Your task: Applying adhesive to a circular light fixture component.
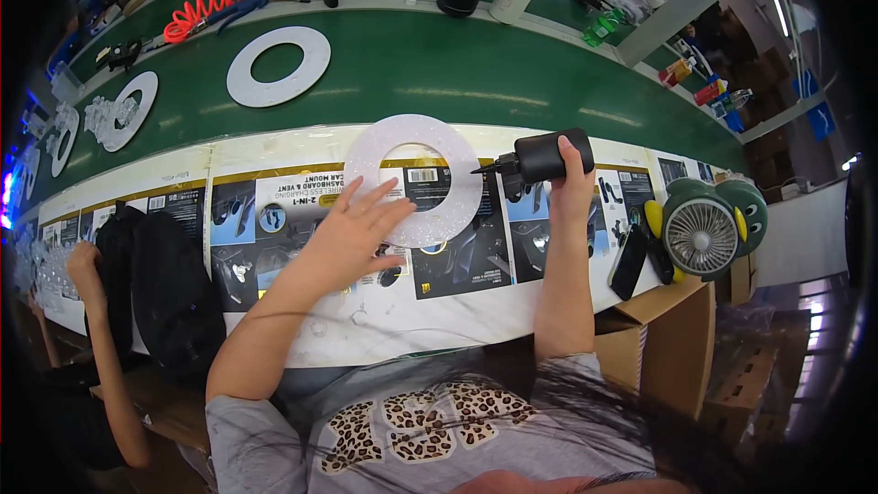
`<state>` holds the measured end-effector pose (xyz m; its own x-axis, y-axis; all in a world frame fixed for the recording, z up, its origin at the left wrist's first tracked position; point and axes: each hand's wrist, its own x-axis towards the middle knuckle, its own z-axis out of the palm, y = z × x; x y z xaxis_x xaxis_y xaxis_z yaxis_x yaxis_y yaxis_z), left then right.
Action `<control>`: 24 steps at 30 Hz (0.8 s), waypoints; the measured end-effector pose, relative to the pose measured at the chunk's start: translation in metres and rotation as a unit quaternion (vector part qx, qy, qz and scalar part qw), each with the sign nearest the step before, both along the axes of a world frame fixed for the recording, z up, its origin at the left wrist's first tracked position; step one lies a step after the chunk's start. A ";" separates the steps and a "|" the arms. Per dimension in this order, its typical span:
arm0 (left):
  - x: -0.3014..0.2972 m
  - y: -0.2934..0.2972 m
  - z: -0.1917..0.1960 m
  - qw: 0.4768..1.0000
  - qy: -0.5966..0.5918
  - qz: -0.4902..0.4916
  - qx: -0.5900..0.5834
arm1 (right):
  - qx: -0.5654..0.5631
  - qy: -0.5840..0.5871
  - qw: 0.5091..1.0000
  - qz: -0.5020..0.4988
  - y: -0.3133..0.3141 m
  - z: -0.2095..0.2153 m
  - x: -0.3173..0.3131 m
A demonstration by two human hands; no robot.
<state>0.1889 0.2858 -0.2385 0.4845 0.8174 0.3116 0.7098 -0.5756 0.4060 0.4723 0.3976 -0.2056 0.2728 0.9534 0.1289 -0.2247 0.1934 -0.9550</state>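
Observation:
A flat white speckled ring (457,142) lies before me on the printed cardboard that covers the near strip of the bench. My left hand (358,230) rests on the ring's lower left part, its fingers spread across the rim and opening. In my right hand (576,174) is a black squeeze bottle (540,160), tipped on its side. Its thin pointed nozzle reaches left to the ring's right edge; whether the tip touches the surface I cannot tell. Through the ring's opening the printed cardboard (462,265) shows.
Another white ring (240,73) lies on the green bench (384,64), with more rings at far left. A phone (627,263) and a small fan (701,236) stand to my right. A black bag (174,284) and a co-worker's arm (101,329) are at left. Bottles line the back shelf.

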 end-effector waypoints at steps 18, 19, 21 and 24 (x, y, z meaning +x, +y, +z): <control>-0.028 0.007 0.001 0.991 -0.102 0.080 0.023 | 0.067 -0.180 0.976 0.104 -0.017 -0.020 -0.034; -0.029 0.007 0.004 0.990 -0.109 0.088 0.035 | 0.063 -0.188 0.974 0.109 -0.016 -0.023 -0.034; -0.028 0.006 0.003 0.989 -0.107 0.092 0.037 | 0.066 -0.198 0.972 0.109 -0.017 -0.025 -0.037; -0.028 0.006 0.004 0.990 -0.104 0.091 0.039 | 0.068 -0.206 0.970 0.109 -0.018 -0.025 -0.038</control>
